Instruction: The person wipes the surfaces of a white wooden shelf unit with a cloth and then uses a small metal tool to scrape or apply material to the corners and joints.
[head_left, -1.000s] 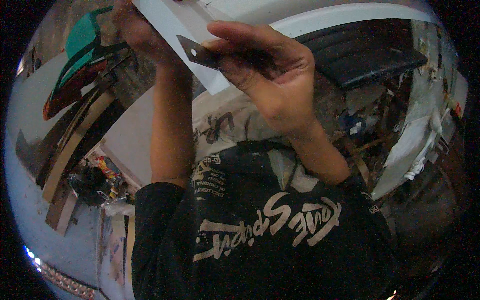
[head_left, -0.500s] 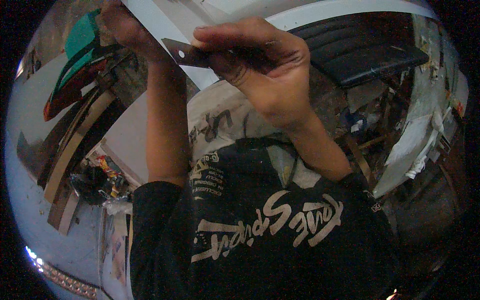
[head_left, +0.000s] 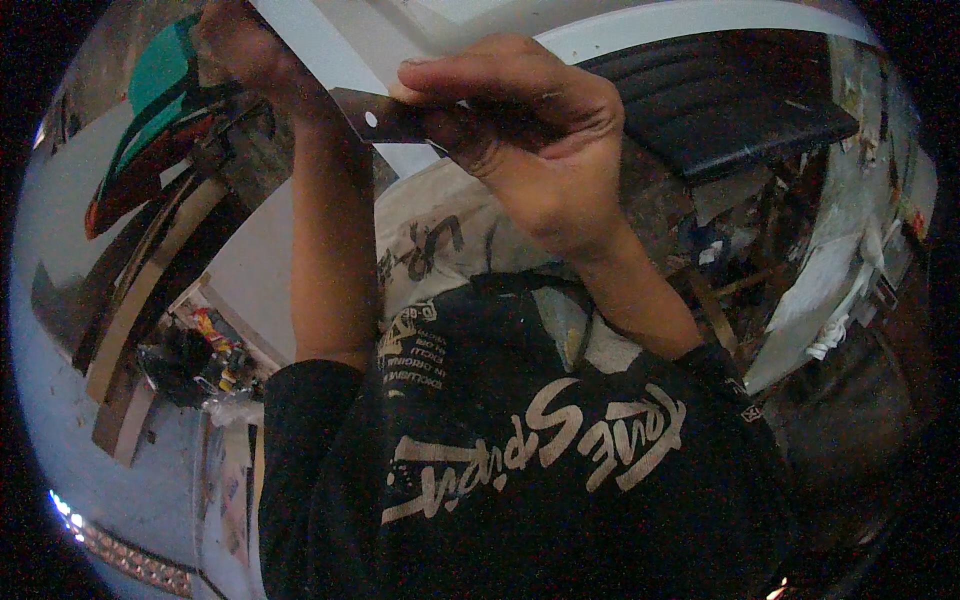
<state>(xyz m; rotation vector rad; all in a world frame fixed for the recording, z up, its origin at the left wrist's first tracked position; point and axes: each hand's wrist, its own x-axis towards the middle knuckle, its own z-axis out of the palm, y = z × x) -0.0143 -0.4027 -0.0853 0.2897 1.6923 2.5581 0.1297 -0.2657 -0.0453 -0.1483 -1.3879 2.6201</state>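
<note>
Pinched between the thumb and fingers of my right hand [head_left: 550, 140] is a flat, dark metal blade [head_left: 368, 116] with a round hole near its slanted end. White shows through the hole. The blade lies across the edge of a white flat strip [head_left: 325, 45] that runs slantwise from the top. My left hand [head_left: 250, 50] is at the upper left, right beside the strip, and the strip covers part of it. Its fingers are hidden and dim, so I cannot make out whether it grips the strip.
A black ribbed padded panel [head_left: 740, 110] lies at the upper right under a white curved edge [head_left: 700, 22]. Green [head_left: 165, 85] and brown pieces stand at the left, above a pile of mixed scraps [head_left: 205, 365]. A pale, worn board [head_left: 815, 290] is at the right.
The blade and my right hand have shifted slightly to the right, the blade also a little down. The white strip has moved slightly right too. My left hand stays nearly in place.
</note>
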